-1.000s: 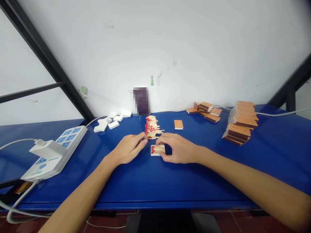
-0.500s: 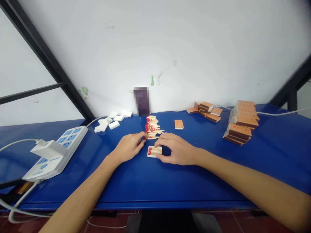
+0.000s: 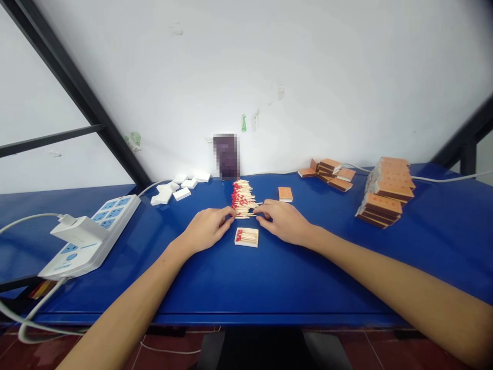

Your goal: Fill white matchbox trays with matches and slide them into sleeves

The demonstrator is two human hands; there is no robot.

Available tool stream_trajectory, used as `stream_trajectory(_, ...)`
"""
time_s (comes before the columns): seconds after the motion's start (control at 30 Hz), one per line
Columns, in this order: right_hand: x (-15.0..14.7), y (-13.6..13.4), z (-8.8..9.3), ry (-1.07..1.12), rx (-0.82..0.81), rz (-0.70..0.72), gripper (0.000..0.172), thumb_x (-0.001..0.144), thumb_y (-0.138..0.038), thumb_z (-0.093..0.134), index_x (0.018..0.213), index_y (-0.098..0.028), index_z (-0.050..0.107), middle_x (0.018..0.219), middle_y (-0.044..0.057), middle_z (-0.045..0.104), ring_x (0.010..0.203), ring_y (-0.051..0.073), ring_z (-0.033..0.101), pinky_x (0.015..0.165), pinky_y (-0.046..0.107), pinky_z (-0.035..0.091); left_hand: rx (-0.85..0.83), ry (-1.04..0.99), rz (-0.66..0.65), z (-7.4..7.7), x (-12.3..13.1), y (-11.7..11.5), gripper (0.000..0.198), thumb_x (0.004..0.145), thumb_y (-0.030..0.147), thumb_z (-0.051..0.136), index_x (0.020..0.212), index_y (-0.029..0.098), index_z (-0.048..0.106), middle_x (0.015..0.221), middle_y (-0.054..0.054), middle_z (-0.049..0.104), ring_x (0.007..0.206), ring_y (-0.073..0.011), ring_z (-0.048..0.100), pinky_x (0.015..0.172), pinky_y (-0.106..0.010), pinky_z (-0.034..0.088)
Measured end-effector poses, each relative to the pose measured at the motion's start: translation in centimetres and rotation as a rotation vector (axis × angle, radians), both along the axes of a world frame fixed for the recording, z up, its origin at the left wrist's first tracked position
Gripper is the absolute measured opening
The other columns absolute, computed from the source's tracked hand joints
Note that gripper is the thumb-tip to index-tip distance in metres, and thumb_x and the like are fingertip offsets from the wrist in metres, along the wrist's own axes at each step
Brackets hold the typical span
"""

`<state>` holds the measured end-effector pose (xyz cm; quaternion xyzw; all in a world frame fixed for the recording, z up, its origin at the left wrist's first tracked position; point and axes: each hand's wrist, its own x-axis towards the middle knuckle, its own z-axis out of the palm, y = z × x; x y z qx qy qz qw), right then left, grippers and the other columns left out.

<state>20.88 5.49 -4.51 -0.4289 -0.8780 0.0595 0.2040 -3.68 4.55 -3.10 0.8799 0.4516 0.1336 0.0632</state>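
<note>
A heap of loose red-headed matches (image 3: pixel 242 198) lies on the blue table, heads toward the left. My left hand (image 3: pixel 208 227) is at the heap's near left corner, thumb and forefinger closed on match heads there. On the other side, my right hand (image 3: pixel 284 220) reaches to the bare stick ends, its thumb and forefinger apart and the fingertips at the front matches. Just in front of the heap sits a white matchbox tray (image 3: pixel 246 244), open at the top, with several matches lying in it. Neither hand touches the tray.
Several white trays (image 3: pixel 182 194) lie back left, near a white power strip (image 3: pixel 123 210) with a plugged-in adapter. One orange matchbox (image 3: pixel 285 193) is right of the heap. More matchboxes (image 3: pixel 329 169) lie behind, and a tall stack (image 3: pixel 385 198) stands far right.
My right hand has let go of the tray and moved up to the stick ends of the heap. My left hand stays by the match heads. The view has shifted slightly.
</note>
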Motion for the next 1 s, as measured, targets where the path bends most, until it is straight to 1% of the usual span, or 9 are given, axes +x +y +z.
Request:
stream_trajectory(0.1,-0.20,-0.04,0.19,-0.018,-0.013,0.002,0.025,0.095,-0.027,0.051,0.107,-0.019,0.071,0.083,0.004,0.062,0.072,0.015,0.055,0.063,0.027,0.034,-0.001,0.001,-0.008,-0.05,0.01,0.05,0.025,0.099,0.034,0.042,0.110,0.022,0.061,0.067,0.001,0.059,0.057,-0.0143,0.052,0.059,-0.024,0.032)
stream_trajectory(0.27,-0.55,-0.06,0.47,0.005,-0.059,-0.062,0.019,0.093,-0.027,0.054,0.091,-0.021,0.071,0.076,0.003,0.062,0.070,0.015,0.054,0.060,0.027,0.032,-0.017,0.010,-0.009,-0.01,0.04,0.08,0.024,0.099,0.035,0.043,0.107,0.022,0.060,0.065,0.002,0.058,0.055,-0.0139,0.050,0.058,-0.024,0.031)
stream_trajectory(0.33,-0.65,-0.07,0.50,0.007,-0.065,-0.077,0.018,0.092,-0.028,0.055,0.093,-0.021,0.071,0.076,0.003,0.063,0.069,0.015,0.054,0.059,0.026,0.031,-0.026,0.010,-0.009,0.02,0.07,0.06,0.023,0.098,0.036,0.043,0.105,0.022,0.060,0.064,0.003,0.057,0.055,-0.0139,0.050,0.058,-0.024,0.031)
stream_trajectory(0.47,-0.76,-0.04,0.49,0.005,-0.065,-0.077,0.023,0.094,-0.033,0.054,0.107,-0.023,0.070,0.080,0.002,0.065,0.068,0.013,0.055,0.058,0.025,0.030,-0.032,-0.005,-0.008,0.02,0.10,0.02,0.023,0.098,0.035,0.043,0.105,0.021,0.061,0.064,0.003,0.057,0.055,-0.0135,0.050,0.058,-0.024,0.031)
stream_trajectory(0.53,-0.75,-0.02,0.46,0.003,-0.057,-0.065,0.023,0.094,-0.034,0.053,0.105,-0.024,0.071,0.082,0.002,0.066,0.068,0.013,0.055,0.058,0.025,0.029,-0.035,-0.013,-0.007,-0.01,0.10,0.02,0.023,0.098,0.034,0.043,0.104,0.021,0.061,0.063,0.003,0.056,0.054,-0.0130,0.049,0.057,-0.024,0.031)
stream_trajectory(0.63,-0.68,-0.03,0.43,-0.001,-0.052,-0.051,0.022,0.094,-0.032,0.053,0.098,-0.024,0.073,0.082,0.001,0.066,0.069,0.012,0.054,0.058,0.025,0.029,-0.045,-0.021,0.004,-0.01,0.11,0.05,0.022,0.098,0.035,0.044,0.102,0.021,0.060,0.062,0.004,0.055,0.054,-0.0124,0.049,0.057,-0.024,0.030)
stream_trajectory(0.77,-0.56,-0.20,0.42,0.006,-0.055,-0.039,0.019,0.092,-0.026,0.054,0.094,-0.022,0.073,0.079,0.001,0.065,0.069,0.013,0.054,0.060,0.025,0.031,-0.064,-0.023,0.017,0.04,0.15,0.12,0.022,0.097,0.036,0.044,0.100,0.021,0.059,0.060,0.005,0.054,0.053,-0.0122,0.048,0.056,-0.024,0.030)
stream_trajectory(1.0,-0.53,-0.40,0.45,0.064,-0.086,-0.042,0.011,0.085,-0.017,0.057,0.082,-0.019,0.068,0.071,-0.001,0.060,0.064,0.011,0.050,0.059,0.024,0.030,-0.075,-0.022,0.008,-0.05,0.07,0.17,0.021,0.097,0.036,0.044,0.099,0.020,0.059,0.057,0.006,0.050,0.052,-0.0116,0.046,0.055,-0.023,0.028)
